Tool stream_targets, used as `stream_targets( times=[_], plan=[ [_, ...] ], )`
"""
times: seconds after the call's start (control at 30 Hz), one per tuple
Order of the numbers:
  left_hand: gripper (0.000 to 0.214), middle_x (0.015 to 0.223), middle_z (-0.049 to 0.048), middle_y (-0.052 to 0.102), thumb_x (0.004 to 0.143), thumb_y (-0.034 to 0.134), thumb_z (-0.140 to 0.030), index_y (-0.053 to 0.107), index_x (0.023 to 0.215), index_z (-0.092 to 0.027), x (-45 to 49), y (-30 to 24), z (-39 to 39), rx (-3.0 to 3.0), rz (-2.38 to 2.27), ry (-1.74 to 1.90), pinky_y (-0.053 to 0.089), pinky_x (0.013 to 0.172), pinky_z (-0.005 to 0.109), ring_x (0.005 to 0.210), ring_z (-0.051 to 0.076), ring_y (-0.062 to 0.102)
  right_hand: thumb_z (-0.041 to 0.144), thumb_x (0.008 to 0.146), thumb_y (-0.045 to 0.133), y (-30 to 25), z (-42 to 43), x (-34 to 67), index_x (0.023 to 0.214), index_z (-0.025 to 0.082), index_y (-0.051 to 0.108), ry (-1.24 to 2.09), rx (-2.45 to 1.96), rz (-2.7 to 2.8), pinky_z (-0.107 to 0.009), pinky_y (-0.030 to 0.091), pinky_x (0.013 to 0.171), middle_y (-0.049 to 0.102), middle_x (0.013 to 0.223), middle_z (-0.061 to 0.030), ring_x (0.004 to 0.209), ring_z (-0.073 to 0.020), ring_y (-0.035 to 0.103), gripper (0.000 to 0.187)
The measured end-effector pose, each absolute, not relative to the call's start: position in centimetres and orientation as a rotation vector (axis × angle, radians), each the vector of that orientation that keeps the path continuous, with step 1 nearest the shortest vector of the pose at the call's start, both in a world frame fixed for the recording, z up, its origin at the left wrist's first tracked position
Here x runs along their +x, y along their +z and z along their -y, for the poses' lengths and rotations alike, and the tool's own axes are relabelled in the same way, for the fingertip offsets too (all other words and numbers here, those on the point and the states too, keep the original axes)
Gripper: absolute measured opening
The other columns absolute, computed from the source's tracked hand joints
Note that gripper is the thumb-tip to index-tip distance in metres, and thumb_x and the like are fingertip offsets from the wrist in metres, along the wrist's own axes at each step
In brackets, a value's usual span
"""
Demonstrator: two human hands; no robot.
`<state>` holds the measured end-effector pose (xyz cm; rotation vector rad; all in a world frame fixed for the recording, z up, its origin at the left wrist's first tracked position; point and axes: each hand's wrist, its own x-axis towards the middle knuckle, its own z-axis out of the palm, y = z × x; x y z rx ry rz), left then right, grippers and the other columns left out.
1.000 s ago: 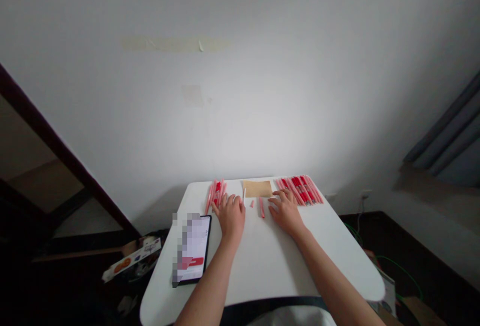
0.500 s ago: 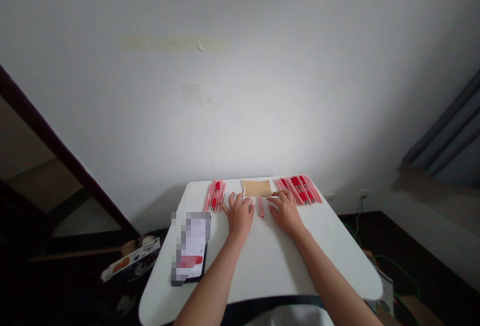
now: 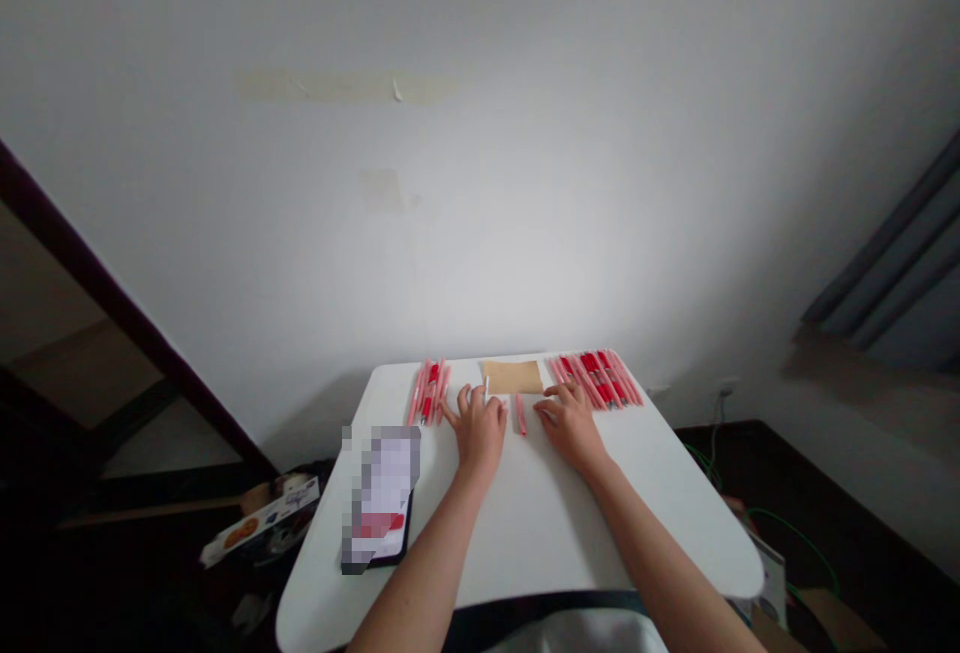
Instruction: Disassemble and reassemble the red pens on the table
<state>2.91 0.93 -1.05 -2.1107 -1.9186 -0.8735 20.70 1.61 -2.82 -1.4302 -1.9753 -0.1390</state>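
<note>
My left hand (image 3: 478, 426) lies on the white table (image 3: 525, 523) with fingers spread, its fingertips at a thin white stick (image 3: 486, 389) beside the brown card (image 3: 513, 376). A small bunch of pink and red pens (image 3: 427, 392) lies just left of that hand. My right hand (image 3: 571, 422) rests flat with fingers apart, touching the near end of a larger row of pink and red pens (image 3: 597, 378). One pink pen (image 3: 520, 414) lies between the two hands.
A tablet (image 3: 381, 501) lies at the table's left edge. The white wall stands right behind the table. On the dark floor to the left is a printed box (image 3: 259, 531). Green cable (image 3: 780, 518) and a curtain show at the right.
My left hand has slid to the right, away from the left bunch of pens and toward the white stick. My right hand has stayed at the right row of pens.
</note>
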Motion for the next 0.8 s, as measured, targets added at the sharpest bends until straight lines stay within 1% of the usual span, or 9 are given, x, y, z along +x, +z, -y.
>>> stream_targets(
  times=[0.2,0.33,0.43,0.53,0.67,0.8],
  plan=[
    [0.014,0.12,0.0054,0.06,0.085,0.055,-0.026,0.068,0.081,-0.023,2.8,-1.1,-0.8,-2.115,1.928,-0.92,0.015,0.107,0.067,0.125,0.03,0.04,0.022,0.087,0.057,-2.6,-1.4,20.7,0.087,0.023,0.073,-0.115,-1.421,1.951,-0.043,0.039,0.093,0.064,0.103,-0.008,0.107,-0.0257,0.045,0.016],
    [0.011,0.121,0.0053,0.06,0.084,0.057,-0.027,0.068,0.085,-0.024,2.9,-0.5,-0.5,-2.128,1.968,-1.037,0.022,0.107,0.061,0.124,0.028,0.043,0.021,0.088,0.054,-2.4,-1.5,20.8,0.091,0.023,0.071,-0.097,-1.345,1.933,-0.044,0.039,0.094,0.066,0.094,-0.0077,0.101,-0.0244,0.048,0.017],
    [0.01,0.121,0.0055,0.06,0.083,0.059,-0.028,0.069,0.085,-0.024,3.0,-0.1,-0.3,-2.172,1.986,-1.13,0.024,0.108,0.058,0.123,0.026,0.044,0.022,0.09,0.052,-2.3,-1.6,21.0,0.091,0.023,0.07,-0.078,-1.278,1.893,-0.043,0.04,0.093,0.067,0.088,-0.0066,0.095,-0.023,0.051,0.017],
    [0.009,0.121,0.0059,0.06,0.082,0.061,-0.027,0.069,0.085,-0.025,3.1,0.2,-0.1,-2.223,1.961,-1.169,0.024,0.108,0.058,0.123,0.025,0.044,0.026,0.09,0.053,-2.3,-1.6,20.9,0.09,0.023,0.069,-0.044,-1.24,1.845,-0.042,0.041,0.091,0.067,0.087,-0.006,0.093,-0.0224,0.053,0.017],
    [0.009,0.121,0.0053,0.059,0.082,0.062,-0.029,0.069,0.085,-0.026,3.2,0.0,0.0,-2.237,1.928,-1.199,0.022,0.11,0.059,0.124,0.025,0.043,0.029,0.09,0.054,-2.2,-1.2,20.6,0.092,0.023,0.07,0.003,-1.231,1.844,-0.039,0.042,0.086,0.067,0.089,-0.0064,0.095,-0.0225,0.053,0.017],
    [0.009,0.121,0.0047,0.058,0.082,0.062,-0.03,0.07,0.086,-0.027,3.3,-0.3,0.1,-2.248,1.892,-1.21,0.021,0.111,0.058,0.125,0.024,0.043,0.029,0.09,0.054,-2.1,-0.9,20.3,0.093,0.024,0.07,0.008,-1.226,1.853,-0.039,0.04,0.087,0.067,0.089,-0.0057,0.096,-0.0225,0.052,0.017]
  ],
)
